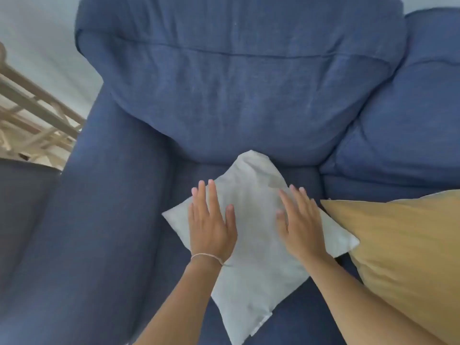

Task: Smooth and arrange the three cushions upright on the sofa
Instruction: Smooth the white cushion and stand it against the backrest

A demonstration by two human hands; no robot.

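A white cushion (256,247) lies flat on the seat of the blue sofa (224,95), turned like a diamond with one corner toward the backrest. My left hand (210,222) rests palm down on its left half, fingers spread. My right hand (300,220) presses flat on its right half, fingers apart too. A mustard yellow cushion (408,252) lies on the seat to the right, its corner touching the white cushion's right edge. Only these two cushions are in view.
The sofa's wide left armrest (104,220) runs down the left side. A second back cushion of the sofa (410,115) fills the upper right. Pale wooden slats (32,113) stand beyond the armrest at far left.
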